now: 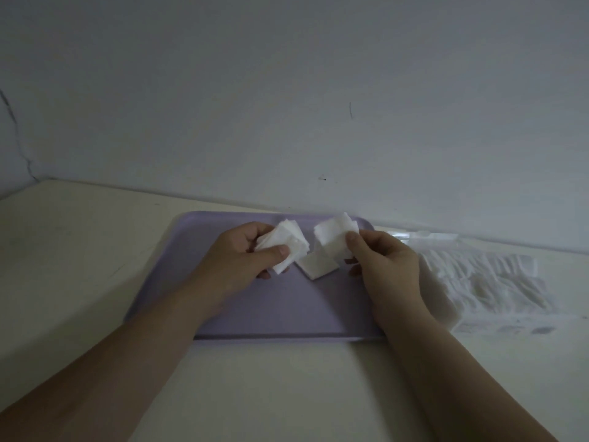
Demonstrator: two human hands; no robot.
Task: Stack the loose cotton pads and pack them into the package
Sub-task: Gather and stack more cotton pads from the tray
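Each hand pinches a fanned bunch: left hand [245,253] at 11 o'clock, right hand [379,260] at 1. Merging the loose cotton pads [287,244] misaligned could spill some onto the tray [255,314].

Tray [242,314] on table [79,250]; package [484,282] right of tray; pad [317,266] on tray.

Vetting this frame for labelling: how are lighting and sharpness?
Head view: dim, greyish light; pads in the left hand and right hand read clearly against the purple tray; the clear package at right is smeared and blurred.
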